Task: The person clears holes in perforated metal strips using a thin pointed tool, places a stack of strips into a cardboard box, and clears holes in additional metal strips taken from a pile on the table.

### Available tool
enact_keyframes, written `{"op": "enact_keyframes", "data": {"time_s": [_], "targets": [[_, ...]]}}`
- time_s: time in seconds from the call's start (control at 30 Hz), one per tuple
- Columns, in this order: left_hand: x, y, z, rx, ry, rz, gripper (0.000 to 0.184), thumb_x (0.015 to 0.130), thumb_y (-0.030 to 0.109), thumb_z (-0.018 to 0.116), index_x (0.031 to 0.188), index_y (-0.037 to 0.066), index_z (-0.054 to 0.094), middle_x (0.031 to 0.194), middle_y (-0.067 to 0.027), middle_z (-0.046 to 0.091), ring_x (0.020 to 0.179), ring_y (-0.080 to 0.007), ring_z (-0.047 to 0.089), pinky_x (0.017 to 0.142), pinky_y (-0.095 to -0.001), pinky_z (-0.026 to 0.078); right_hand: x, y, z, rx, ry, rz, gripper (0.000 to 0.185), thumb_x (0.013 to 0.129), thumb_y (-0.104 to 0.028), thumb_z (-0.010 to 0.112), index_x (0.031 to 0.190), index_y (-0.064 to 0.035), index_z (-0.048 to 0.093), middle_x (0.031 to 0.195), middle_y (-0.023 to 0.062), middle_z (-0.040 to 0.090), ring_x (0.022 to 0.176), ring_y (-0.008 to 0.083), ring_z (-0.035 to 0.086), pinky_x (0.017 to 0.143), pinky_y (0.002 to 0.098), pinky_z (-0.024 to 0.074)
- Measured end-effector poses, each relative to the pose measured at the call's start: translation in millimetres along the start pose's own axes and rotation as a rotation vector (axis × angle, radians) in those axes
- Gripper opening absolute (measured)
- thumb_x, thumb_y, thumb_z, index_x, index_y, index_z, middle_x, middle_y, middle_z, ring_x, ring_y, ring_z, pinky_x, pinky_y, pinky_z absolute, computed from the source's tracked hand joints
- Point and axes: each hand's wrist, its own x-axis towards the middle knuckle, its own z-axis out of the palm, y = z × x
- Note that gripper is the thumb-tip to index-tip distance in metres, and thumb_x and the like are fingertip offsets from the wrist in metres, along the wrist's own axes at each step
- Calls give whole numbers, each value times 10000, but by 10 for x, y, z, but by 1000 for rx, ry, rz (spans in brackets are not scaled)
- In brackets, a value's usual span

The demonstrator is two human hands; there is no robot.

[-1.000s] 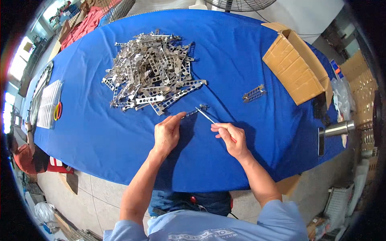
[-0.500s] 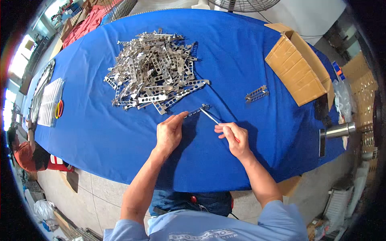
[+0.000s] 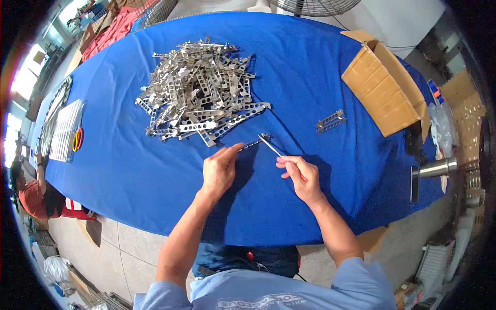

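Observation:
Fingers of my left hand (image 3: 219,169) pinch the near end of a narrow metal strip with holes (image 3: 251,144), held above the blue cloth. My right hand (image 3: 302,178) is closed round a thin tool (image 3: 270,146) with a pale shaft and a bit of red showing at the palm. The tool's tip is at the far end of the strip; whether it touches is too small to tell. Beyond my left hand lies a large heap of similar perforated metal strips (image 3: 199,93). A few more metal pieces (image 3: 330,121) lie to the right.
An open cardboard box (image 3: 382,88) stands on the blue-covered table (image 3: 129,175) at the right, near a metal cylinder (image 3: 436,166). Yellow-and-red rings (image 3: 77,139) lie beside clear sheets (image 3: 64,132) at the left. A person in red (image 3: 33,199) is at the left edge. A fan (image 3: 315,5) stands behind.
The tool's tip has shifted along the strip to its far end. The whole view has moved slightly. Both hands keep their hold.

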Motion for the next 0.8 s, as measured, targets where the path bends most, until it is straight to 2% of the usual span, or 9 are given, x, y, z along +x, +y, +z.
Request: {"op": "enact_keyframes", "data": {"time_s": [0.27,0.43,0.53,0.63,0.73,0.8], "targets": [[4,21,-19,-1,5,-8,296,970,-27,641,1228,67,754,874,-168,716,760,-311,723,697,-378,562,25,4,1,-2,-41,-34,304,1130,-214,532,1174,36,700,1077,175,786,980,249,787,761,347,650],[3,-6,-6,10,-10,-18,300,961,-28,646,1222,71,756,880,-164,721,781,-319,731,707,-382,566,-12,86,-16,16,-10,-5,266,1122,-173,546,1186,39,693,1082,177,787,985,244,787,758,346,651],[8,-51,41,-2,61,63,304,957,0,658,1214,125,762,751,-133,648,639,-326,667,594,-424,521,8,26,12,7,4,-18,273,1123,-178,545,1169,45,695,1073,175,787,975,243,787,757,348,650],[14,-51,58,-11,76,81,310,960,-5,652,1217,128,763,737,-128,635,623,-324,654,587,-427,514,-1,37,-37,28,-31,2,300,1130,-204,534,1153,45,701,1069,174,786,967,245,788,759,350,649],[5,10,1,23,3,2,278,981,-18,646,1213,84,760,861,-162,711,755,-338,711,696,-384,559,0,80,-10,-2,34,-22,308,1132,-210,533,1154,47,701,1065,177,785,967,245,787,761,347,648],[5,9,7,30,-8,-9,272,985,-14,642,1212,82,759,863,-165,711,753,-338,713,695,-384,560,7,39,6,-7,48,-27,314,1131,-213,535,1147,52,702,1054,176,786,958,241,787,759,347,646]]}}
